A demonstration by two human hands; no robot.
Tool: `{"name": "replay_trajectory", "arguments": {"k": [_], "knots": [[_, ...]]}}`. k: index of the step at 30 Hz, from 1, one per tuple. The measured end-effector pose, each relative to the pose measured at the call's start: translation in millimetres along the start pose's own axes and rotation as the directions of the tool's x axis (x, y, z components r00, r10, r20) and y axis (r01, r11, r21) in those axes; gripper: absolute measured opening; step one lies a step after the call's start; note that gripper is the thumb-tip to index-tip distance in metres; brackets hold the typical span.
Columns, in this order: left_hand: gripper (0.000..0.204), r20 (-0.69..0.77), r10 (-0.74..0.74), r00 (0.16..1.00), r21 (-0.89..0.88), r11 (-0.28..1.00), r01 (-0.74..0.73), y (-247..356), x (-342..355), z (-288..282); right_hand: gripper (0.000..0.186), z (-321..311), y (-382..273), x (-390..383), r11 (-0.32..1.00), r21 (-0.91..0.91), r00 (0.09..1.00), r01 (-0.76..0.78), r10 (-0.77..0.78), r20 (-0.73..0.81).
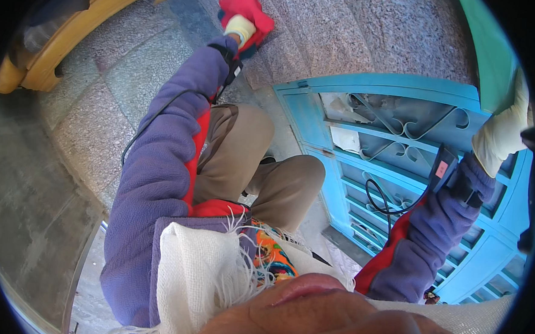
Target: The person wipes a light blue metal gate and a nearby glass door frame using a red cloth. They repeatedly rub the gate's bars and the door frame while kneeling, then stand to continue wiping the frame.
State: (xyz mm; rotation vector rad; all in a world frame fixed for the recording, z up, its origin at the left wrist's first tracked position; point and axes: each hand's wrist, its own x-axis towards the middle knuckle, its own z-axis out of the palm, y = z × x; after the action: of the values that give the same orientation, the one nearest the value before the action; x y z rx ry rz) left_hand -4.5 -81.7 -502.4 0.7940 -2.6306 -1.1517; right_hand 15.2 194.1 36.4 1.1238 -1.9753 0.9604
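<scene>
My left hand (239,31) wears a cream glove and grips a red cloth (247,7) against a speckled pinkish stone surface (311,30) at the top centre. My right hand (500,134), also gloved in cream, reaches up at the right rim, against the edge of a green panel (485,45); its fingertips are too hard to make out. Below it is a light-blue metal door or gate (345,177) with scrollwork and bars. Dark devices with cables are strapped at both wrists.
A yellow wooden frame (62,41) stands at the upper left, over speckled tiles (97,128). A grey slab with a bent edge (29,203) runs down the left side. My bent knees are below me, beside the blue metalwork.
</scene>
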Motion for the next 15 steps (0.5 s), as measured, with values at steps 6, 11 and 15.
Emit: {"name": "replay_trajectory", "arguments": {"k": [6,11,15], "knots": [[0.048,0.306,-0.052,0.951,-0.353,0.921,0.164,53,-60,0,0.022,-2,12,0,0.998,-0.063,0.998,0.028,-0.031,-0.048],[0.048,0.112,0.180,0.977,-0.549,0.831,-0.090,131,-91,-96,0.020,3,9,1,0.986,0.110,0.989,-0.128,0.135,-0.061],[0.041,-0.329,0.268,0.905,-0.408,0.824,-0.392,182,-123,-143,0.016,8,-1,-5,0.996,0.084,0.995,0.004,0.005,-0.103]]}}
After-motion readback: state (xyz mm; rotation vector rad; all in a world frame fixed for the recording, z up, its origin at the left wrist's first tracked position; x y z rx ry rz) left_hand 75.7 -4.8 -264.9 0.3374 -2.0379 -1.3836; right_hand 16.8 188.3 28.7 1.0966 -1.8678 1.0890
